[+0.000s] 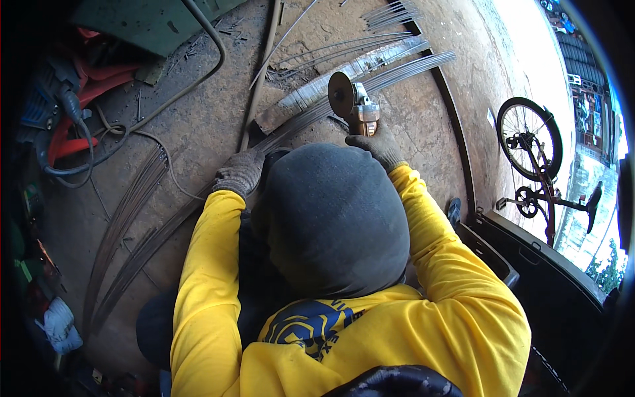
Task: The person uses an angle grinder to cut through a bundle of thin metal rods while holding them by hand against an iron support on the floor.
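Observation:
Both my hands wear grey knitted gloves, and my sleeves are yellow. My right hand (380, 144) is shut around the body of an angle grinder (364, 119). The grinder's thin round disc (340, 94) stands on edge above a bundle of thin metal rods (397, 74); whether it touches them I cannot tell. Farther left, my left hand (239, 173) closes over the same bundle, whose darker ends (152, 245) trail toward the lower left. A large rounded shape in dark grey cloth (334, 218) lies between my arms and hides what is beneath it.
A flat silvery metal bar (354, 71) lies beside the rods. Loose rods (390, 16) spread at the top. Hoses and cables (211, 40) cross the floor near red and blue equipment (79, 106) and a green metal panel (155, 23). A bicycle (529, 142) stands right.

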Action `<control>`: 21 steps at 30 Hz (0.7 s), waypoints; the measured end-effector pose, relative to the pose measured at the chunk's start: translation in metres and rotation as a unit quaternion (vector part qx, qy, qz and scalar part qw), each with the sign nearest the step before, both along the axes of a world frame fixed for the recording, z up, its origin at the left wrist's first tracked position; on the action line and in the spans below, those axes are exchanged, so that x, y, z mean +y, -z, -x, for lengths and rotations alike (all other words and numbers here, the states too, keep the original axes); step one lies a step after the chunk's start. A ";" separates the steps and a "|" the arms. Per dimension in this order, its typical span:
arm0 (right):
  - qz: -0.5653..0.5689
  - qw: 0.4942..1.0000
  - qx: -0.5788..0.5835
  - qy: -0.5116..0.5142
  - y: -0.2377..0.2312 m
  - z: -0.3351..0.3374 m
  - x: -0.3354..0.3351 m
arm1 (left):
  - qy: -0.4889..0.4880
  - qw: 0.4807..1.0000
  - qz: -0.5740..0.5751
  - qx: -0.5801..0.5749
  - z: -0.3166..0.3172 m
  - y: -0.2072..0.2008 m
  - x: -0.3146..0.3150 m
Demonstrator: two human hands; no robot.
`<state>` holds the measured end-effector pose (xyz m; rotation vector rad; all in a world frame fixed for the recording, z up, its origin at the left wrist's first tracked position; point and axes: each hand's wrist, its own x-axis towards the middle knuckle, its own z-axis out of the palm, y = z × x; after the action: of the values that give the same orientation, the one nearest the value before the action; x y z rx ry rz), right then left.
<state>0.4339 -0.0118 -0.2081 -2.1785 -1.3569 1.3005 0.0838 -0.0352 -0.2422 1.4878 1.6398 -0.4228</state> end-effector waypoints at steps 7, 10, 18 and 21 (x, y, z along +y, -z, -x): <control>0.054 0.998 -0.013 0.009 -0.029 0.002 -0.007 | 0.015 0.999 0.026 0.027 -0.004 -0.016 0.012; 0.049 0.999 -0.006 0.020 -0.012 -0.008 -0.011 | 0.014 0.999 0.018 0.025 -0.004 -0.010 0.011; 0.060 0.996 -0.025 0.053 -0.008 -0.014 -0.016 | -0.024 0.993 -0.116 -0.001 0.010 0.035 0.004; 0.061 0.996 -0.021 0.055 -0.012 -0.013 -0.017 | -0.017 0.995 -0.089 0.035 0.000 0.026 0.025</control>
<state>0.4464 -0.0288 -0.1964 -2.3381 -1.1819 1.3348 0.0835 -0.0098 -0.2685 1.5873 1.7950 -0.3203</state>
